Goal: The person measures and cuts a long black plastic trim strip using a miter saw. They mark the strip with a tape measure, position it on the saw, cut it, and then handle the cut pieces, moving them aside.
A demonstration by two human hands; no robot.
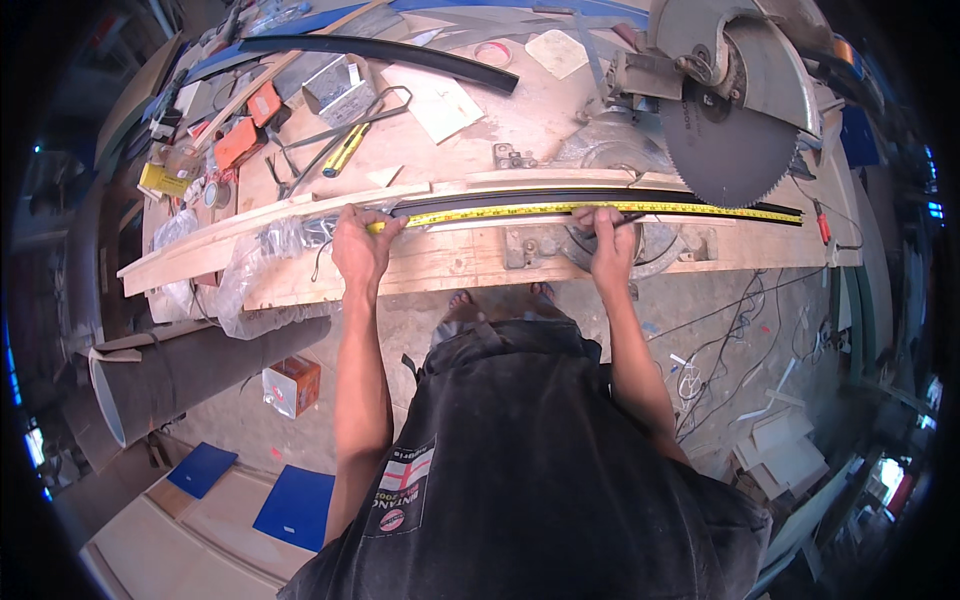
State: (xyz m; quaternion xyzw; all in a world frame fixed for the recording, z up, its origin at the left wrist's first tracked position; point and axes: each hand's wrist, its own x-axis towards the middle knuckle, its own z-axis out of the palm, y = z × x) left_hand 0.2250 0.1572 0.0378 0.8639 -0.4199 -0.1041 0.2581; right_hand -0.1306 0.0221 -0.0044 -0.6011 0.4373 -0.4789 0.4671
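A yellow tape measure [470, 213] is drawn out along a long black profile strip [660, 196] on the wooden workbench. My left hand [362, 248] is closed on the tape near the strip's left end; the tape's case cannot be made out. My right hand [612, 252] rests at the tape's middle, its fingers closed round a slim dark pen-like stick [632, 218]. Rightward, the tape runs on to the strip's far end, passing in front of the toothed blade of a miter saw [722, 150].
Wooden strips [210, 240] and clear plastic wrap [255, 285] lie at the bench's left. Behind are a yellow-black cutter knife [345, 150], orange tools [240, 143] and a dark curved bar [400, 55]. Cables [735, 335] and an orange box [292, 386] are on the floor.
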